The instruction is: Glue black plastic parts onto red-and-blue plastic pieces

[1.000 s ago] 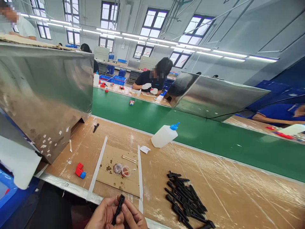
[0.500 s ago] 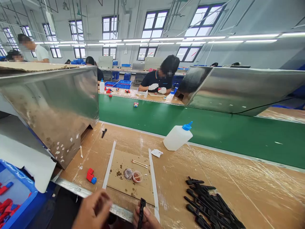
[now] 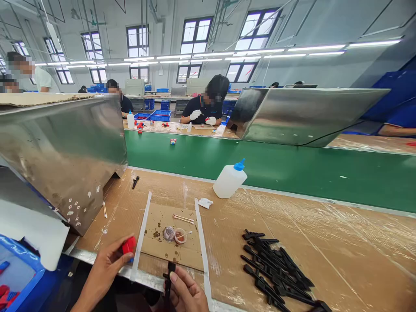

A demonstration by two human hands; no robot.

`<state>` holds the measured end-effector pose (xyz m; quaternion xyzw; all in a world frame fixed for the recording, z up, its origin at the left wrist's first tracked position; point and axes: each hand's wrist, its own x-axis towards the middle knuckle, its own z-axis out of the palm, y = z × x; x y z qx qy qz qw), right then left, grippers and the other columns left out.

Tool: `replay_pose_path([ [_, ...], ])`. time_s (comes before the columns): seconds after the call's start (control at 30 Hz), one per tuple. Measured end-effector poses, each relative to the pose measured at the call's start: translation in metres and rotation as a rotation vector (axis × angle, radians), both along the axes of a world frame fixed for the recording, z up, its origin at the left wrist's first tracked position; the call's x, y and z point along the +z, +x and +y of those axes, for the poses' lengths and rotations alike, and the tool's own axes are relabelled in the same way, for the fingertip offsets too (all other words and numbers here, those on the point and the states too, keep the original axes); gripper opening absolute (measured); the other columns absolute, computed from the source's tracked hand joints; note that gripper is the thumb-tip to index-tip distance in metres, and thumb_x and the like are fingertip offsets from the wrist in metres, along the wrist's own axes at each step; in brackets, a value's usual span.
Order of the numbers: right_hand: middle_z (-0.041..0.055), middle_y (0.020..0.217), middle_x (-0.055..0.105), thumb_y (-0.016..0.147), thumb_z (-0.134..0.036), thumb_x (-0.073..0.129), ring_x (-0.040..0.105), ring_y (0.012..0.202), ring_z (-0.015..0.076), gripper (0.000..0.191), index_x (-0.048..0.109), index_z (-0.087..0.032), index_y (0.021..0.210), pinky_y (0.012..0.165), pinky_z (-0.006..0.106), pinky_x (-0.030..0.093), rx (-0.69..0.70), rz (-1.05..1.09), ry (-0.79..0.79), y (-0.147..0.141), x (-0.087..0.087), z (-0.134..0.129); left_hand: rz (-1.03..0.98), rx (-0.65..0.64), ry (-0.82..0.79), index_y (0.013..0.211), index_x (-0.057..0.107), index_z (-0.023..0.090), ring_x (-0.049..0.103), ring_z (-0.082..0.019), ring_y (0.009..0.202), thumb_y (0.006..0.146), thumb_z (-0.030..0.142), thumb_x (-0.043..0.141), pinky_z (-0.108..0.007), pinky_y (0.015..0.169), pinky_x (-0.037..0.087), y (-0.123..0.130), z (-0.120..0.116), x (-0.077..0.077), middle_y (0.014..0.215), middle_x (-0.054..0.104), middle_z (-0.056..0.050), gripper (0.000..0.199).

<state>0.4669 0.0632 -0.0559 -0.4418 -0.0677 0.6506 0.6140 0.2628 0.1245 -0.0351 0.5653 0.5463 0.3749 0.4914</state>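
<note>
My left hand (image 3: 105, 268) grips a small red plastic piece (image 3: 129, 245) with a bit of blue at its lower end, between thumb and fingers at the table's front edge. Closed on a slim black plastic part (image 3: 168, 279), my right hand (image 3: 186, 289) is to the right, near the cardboard mat (image 3: 156, 251). On that mat sit a small round tub of brownish paint (image 3: 180, 236), with a cotton swab in it, and a greyish round cup (image 3: 168, 234). Two cotton swabs (image 3: 183, 219) lie behind them. A pile of similar black parts (image 3: 276, 268) lies to the right.
A white bottle with a blue spout (image 3: 229, 181) stands by the green conveyor belt (image 3: 276, 167). Metal housings rise at left (image 3: 65, 151) and across the belt (image 3: 292, 115). A blue bin (image 3: 26, 260) is at lower left. A gloved person (image 3: 206, 106) works opposite.
My left hand has picked up the red piece from the table. The black part is still in my right hand, now turned differently. The view has shifted slightly to the right.
</note>
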Motion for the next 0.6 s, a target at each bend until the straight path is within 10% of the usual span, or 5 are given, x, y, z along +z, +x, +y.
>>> replay_pose_path([
  [0.17,0.0081,0.072,0.076,0.052,-0.05,0.091,0.073,0.072,0.023,0.049,0.077,-0.015,0.084,0.069,0.029,0.057,0.025,-0.175,0.115,-0.011,-0.003,-0.001,-0.376,-0.002,-0.215,0.108,0.076,0.024,0.067,-0.025,0.098,0.071,0.041,0.08,-0.029,0.084,0.052,0.033,-0.02,0.014,0.104,0.077,-0.007,0.041],
  [0.6,0.0108,0.079,0.077,0.055,-0.054,0.089,0.073,0.076,0.0256,0.05,0.078,-0.016,0.085,0.076,0.034,0.057,0.03,-0.256,0.154,-0.009,-0.008,-0.003,-0.297,0.055,-0.147,0.09,0.077,0.017,0.07,-0.023,0.081,0.066,0.043,0.084,-0.027,0.072,0.055,0.061,-0.019,0.023,0.089,0.078,-0.009,0.036],
])
